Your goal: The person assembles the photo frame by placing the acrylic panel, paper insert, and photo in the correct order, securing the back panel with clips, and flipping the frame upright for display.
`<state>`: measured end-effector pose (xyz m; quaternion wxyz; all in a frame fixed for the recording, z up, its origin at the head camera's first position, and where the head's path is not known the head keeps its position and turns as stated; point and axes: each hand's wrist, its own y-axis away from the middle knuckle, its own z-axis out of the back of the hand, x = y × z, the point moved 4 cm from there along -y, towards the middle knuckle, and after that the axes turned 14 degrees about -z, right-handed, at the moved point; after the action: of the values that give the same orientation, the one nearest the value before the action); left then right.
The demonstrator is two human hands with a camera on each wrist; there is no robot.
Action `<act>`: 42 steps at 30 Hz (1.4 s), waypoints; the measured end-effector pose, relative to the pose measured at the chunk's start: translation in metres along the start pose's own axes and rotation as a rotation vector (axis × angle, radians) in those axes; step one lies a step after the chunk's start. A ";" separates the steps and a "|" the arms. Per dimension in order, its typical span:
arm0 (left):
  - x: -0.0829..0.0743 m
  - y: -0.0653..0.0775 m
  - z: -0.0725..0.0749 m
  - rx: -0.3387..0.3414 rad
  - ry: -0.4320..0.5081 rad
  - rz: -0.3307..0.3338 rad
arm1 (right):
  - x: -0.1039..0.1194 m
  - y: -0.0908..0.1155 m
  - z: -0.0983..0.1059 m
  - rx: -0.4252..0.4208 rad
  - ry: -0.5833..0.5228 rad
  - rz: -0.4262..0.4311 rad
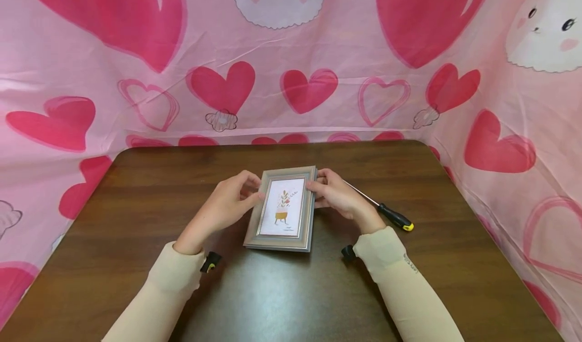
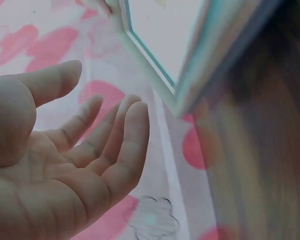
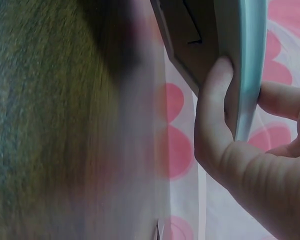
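A picture frame [image 1: 289, 244] with a silver-beige border, holding a drawing of a plant in a yellow pot, is tilted up over the table. My right hand [image 1: 338, 193] grips its right edge, thumb on the front and fingers behind. The right wrist view shows the fingers [image 3: 215, 115] bent round the edge of the frame [image 3: 250, 65], whose dark back is partly visible. My left hand [image 1: 229, 200] is at the frame's left side, its fingers loosely bent. In the left wrist view, the left hand [image 2: 105, 155] holds nothing, with a gap to the frame [image 2: 177, 102].
Right of the right hand, a screwdriver [image 1: 395, 216] with a black and yellow handle lies on the brown wooden table [image 1: 136, 215], its shaft tip hidden behind that hand. A pink cloth [image 1: 345, 44] printed with hearts hangs around the table's back and sides.
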<state>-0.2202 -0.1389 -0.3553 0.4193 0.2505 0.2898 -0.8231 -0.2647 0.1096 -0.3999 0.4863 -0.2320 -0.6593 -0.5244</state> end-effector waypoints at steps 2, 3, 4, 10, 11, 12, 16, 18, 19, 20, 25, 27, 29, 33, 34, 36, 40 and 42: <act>0.008 0.001 0.002 0.008 0.000 0.041 | 0.000 0.000 0.001 -0.004 0.011 -0.002; 0.012 0.001 0.003 0.014 0.000 0.060 | 0.000 -0.001 0.002 -0.004 0.013 -0.002; 0.016 0.002 0.002 0.022 0.001 0.081 | 0.000 -0.001 0.002 -0.002 0.017 0.001; 0.032 0.006 -0.008 0.077 0.035 0.159 | 0.000 0.000 0.004 0.011 0.038 0.021; 0.034 0.007 -0.010 0.089 0.048 0.172 | 0.000 0.000 0.004 0.008 0.047 0.022; 0.036 0.007 -0.012 0.100 0.062 0.192 | 0.000 0.000 0.004 0.006 0.058 0.025; 0.041 0.009 -0.020 0.157 0.108 0.232 | 0.000 0.000 0.006 -0.013 0.114 0.034; 0.042 0.009 -0.023 0.177 0.124 0.240 | -0.001 0.000 0.007 -0.022 0.140 0.043; 0.042 0.009 -0.024 0.186 0.131 0.242 | -0.001 0.000 0.007 -0.025 0.155 0.049; 0.043 0.008 -0.025 0.192 0.137 0.242 | -0.001 -0.001 0.007 -0.030 0.167 0.054; 0.042 0.008 -0.031 0.190 0.177 0.250 | -0.003 -0.002 0.007 -0.062 0.245 0.084; 0.040 0.008 -0.032 0.185 0.182 0.255 | -0.004 -0.002 0.007 -0.078 0.265 0.086; 0.039 0.009 -0.033 0.183 0.181 0.259 | -0.005 -0.003 0.007 -0.090 0.280 0.084; 0.037 0.009 -0.035 0.184 0.172 0.265 | -0.007 -0.003 0.007 -0.100 0.303 0.077; 0.036 0.009 -0.036 0.185 0.171 0.265 | -0.007 -0.004 0.007 -0.102 0.313 0.074; 0.036 0.009 -0.036 0.190 0.165 0.267 | -0.008 -0.004 0.007 -0.103 0.336 0.069; 0.034 0.009 -0.038 0.201 0.154 0.275 | -0.008 -0.005 0.007 -0.107 0.393 0.075; 0.033 0.009 -0.038 0.205 0.148 0.276 | -0.008 -0.005 0.006 -0.106 0.414 0.085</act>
<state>-0.2235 -0.1354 -0.4063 0.4778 0.3893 0.1974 -0.7623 -0.2677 0.1152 -0.4086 0.6200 -0.1723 -0.5067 -0.5738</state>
